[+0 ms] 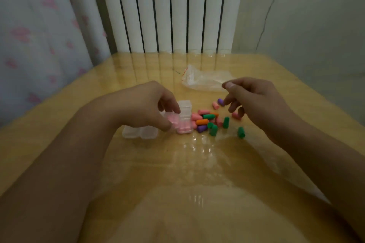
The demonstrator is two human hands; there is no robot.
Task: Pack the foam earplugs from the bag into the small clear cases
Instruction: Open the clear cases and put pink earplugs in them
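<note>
Several stubby, seemingly foam earplugs

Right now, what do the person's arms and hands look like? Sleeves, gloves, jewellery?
Both forearms are bare as far as the frame shows, no sleeves visible. The left hand and right hand wear no gloves. No rings, watch or bands show. The dim light hides finer marks.

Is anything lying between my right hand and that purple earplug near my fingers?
Nothing visible. The right hand hovers with curled fingers just right of the purple earplug, with no object between them. A pink earplug lies just left of the purple one, on the far side from the hand.
</note>
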